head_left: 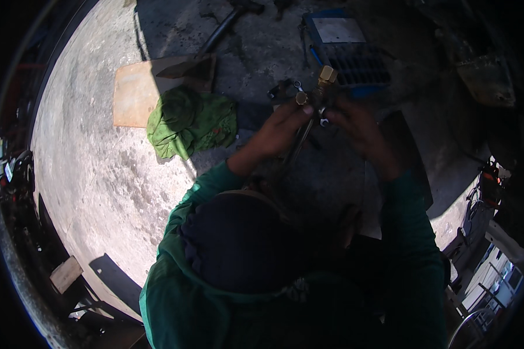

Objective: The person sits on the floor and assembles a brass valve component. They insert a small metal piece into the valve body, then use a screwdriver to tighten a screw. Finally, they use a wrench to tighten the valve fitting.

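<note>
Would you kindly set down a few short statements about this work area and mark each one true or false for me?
1. The green cloth lies to the left of the left hand. True.
2. The cloth is spread out flat. False: it is bunched up.
3. The right hand holds the hammer. False: the hammer lies beyond the cloth, apart from both hands.
4. Both sleeves are green. True.
5. The blue case sits left of the cloth. False: it sits to the right.
</note>
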The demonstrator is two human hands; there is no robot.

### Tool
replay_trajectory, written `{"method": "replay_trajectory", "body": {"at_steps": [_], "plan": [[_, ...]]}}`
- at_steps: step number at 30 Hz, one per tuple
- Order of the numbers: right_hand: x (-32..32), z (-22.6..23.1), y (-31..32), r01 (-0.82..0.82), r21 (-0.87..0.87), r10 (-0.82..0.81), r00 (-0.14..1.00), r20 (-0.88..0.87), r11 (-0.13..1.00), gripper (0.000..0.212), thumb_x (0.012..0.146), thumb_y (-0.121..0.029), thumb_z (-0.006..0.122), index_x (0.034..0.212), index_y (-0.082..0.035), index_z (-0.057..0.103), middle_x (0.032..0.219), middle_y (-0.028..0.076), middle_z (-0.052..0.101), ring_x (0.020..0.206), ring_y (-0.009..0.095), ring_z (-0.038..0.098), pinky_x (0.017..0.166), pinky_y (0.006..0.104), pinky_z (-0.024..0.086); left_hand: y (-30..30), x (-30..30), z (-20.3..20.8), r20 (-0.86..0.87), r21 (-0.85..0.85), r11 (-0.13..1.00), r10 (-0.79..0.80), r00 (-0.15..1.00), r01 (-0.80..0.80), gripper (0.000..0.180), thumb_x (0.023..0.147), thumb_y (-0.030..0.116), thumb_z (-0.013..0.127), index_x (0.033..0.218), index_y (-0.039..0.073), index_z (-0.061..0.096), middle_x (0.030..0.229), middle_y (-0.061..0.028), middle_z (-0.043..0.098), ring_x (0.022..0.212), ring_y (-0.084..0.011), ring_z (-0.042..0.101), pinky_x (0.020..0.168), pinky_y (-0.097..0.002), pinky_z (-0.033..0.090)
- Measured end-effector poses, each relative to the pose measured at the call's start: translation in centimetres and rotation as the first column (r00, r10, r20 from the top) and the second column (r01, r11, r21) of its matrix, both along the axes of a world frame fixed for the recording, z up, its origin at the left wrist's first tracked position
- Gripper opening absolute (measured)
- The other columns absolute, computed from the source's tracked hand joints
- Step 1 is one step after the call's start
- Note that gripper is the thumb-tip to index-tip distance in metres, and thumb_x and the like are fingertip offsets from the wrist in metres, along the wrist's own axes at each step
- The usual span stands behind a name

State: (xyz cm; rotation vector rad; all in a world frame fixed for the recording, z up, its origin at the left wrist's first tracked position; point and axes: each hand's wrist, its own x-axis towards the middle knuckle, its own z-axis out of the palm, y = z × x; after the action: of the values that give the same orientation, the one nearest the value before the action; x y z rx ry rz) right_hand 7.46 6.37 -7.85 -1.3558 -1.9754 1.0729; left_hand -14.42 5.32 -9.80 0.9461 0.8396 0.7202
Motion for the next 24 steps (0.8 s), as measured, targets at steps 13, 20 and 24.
{"method": "replay_trajectory", "body": {"at_steps": [13,20,24], "plan": [[-0.3,3.5,0.5,-0.051,-0.141,0.075,0.983,0.17,0.989,0.045,0.103,-0.043,0.052,0.102,-0.002,0.07,0.089,0.019,0.07,0.085,0.037,0.068,0.072,0.044,0.049,-0.2,0.1,-0.7,0.051,0.026,0.997,0.072,0.996,-0.074,0.036,0.107,0.03,0.047,0.129,0.002,0.055,0.091,-0.0053,0.062,0.072,-0.0127,0.063,0.06,-0.0285,0.051],[-0.9,0.6,-0.5,0.063,-0.18,-0.071,0.997,-0.036,0.982,0.052,0.102,-0.048,0.055,0.101,0.002,0.069,0.086,0.017,0.069,0.08,0.025,0.068,0.073,0.0405,0.049,-0.1,0.2,-0.1,-0.003,0.042,0.999,0.018,1.0,-0.018,0.035,0.107,0.028,0.046,0.129,0.002,0.056,0.097,-0.0077,0.063,0.075,-0.0127,0.063,0.062,-0.0283,0.052],[-4.0,-0.5,-2.6,0.186,-0.814,-0.532,0.83,-0.17,0.55,0.059,0.104,-0.054,0.049,0.106,0.002,0.069,0.092,0.018,0.07,0.089,0.022,0.067,0.08,0.0372,0.048,-0.2,1.9,-2.9,-0.074,0.459,0.849,0.33,0.941,-0.261,0.035,0.108,0.028,0.045,0.127,0.002,0.056,0.095,-0.0076,0.063,0.073,-0.0134,0.063,0.061,-0.0292,0.052]]}}
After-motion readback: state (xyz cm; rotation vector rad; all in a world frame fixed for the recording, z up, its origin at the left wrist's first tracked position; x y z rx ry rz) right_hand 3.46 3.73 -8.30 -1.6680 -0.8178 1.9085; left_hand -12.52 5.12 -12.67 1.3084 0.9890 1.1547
